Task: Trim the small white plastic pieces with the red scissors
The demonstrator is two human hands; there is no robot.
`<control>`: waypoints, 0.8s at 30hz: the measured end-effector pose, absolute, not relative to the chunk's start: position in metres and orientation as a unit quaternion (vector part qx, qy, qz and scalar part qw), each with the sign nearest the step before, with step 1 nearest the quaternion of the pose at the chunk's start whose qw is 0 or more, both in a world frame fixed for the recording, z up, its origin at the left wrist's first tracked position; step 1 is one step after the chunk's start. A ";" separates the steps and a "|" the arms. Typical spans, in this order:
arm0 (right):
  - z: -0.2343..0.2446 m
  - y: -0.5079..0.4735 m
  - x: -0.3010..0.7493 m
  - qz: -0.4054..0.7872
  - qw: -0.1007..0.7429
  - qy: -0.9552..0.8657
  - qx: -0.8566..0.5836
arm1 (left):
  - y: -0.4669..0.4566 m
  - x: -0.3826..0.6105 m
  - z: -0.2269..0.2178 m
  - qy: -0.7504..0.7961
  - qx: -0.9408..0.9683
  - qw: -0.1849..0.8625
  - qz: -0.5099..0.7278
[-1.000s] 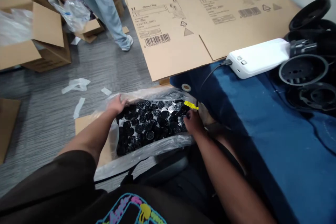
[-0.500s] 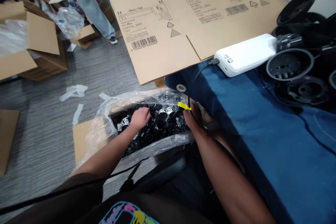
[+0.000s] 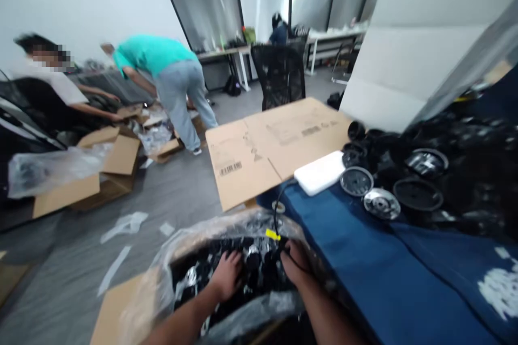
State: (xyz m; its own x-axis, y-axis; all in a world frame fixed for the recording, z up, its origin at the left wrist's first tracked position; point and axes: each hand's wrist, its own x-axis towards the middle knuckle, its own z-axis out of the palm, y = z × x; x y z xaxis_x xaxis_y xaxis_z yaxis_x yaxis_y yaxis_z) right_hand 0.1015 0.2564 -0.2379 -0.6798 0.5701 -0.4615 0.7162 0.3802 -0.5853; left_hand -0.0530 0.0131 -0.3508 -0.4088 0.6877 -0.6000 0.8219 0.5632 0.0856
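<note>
An opened cardboard box lined with a clear plastic bag (image 3: 162, 259) stands on the floor before me, holding many round black plastic parts (image 3: 253, 259), some shiny. My left hand (image 3: 229, 275) lies palm down over these parts, its fingers a little apart, nothing visibly gripped. At the box's right end is my right hand (image 3: 294, 263), with fingers curled; blur hides what is in them. A thin black cable with a yellow tag (image 3: 272, 234) runs down beside it and across it.
To the right, a blue-covered table (image 3: 364, 269) bears a white power bank (image 3: 319, 172) and a heap of black round parts (image 3: 418, 194). Flattened cardboard (image 3: 259, 145) juts over its far end. Two people bend over opened boxes (image 3: 121, 156) at left; tape scraps (image 3: 125, 225) lie on the floor.
My view has tipped up, showing the room, people and windows. The left hand has moved slightly right over the parts, its fingers spreading. The right hand stays at the box's right end.
</note>
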 end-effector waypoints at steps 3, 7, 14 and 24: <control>-0.244 0.254 0.098 -0.400 0.074 0.828 0.385 | 0.013 -0.055 -0.356 0.829 0.444 0.308 -0.144; -0.251 0.253 0.102 -0.408 0.061 0.827 0.383 | 0.024 -0.053 -0.373 0.842 0.394 0.313 -0.193; -0.246 0.254 0.115 -0.413 0.074 0.833 0.360 | 0.007 -0.032 -0.372 0.879 0.335 0.282 -0.189; -0.235 0.258 0.118 -0.413 0.119 0.823 0.371 | -0.007 -0.024 -0.346 0.879 0.365 0.253 -0.173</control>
State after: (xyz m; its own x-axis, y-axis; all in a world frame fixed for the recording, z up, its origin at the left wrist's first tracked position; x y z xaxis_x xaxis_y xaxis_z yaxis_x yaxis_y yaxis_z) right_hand 0.1184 0.2582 -0.2349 -0.6960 0.5132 -0.5023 0.7095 0.3838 -0.5909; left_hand -0.0239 -0.0070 -0.3456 -0.6048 0.5550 -0.5712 0.7298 0.6733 -0.1185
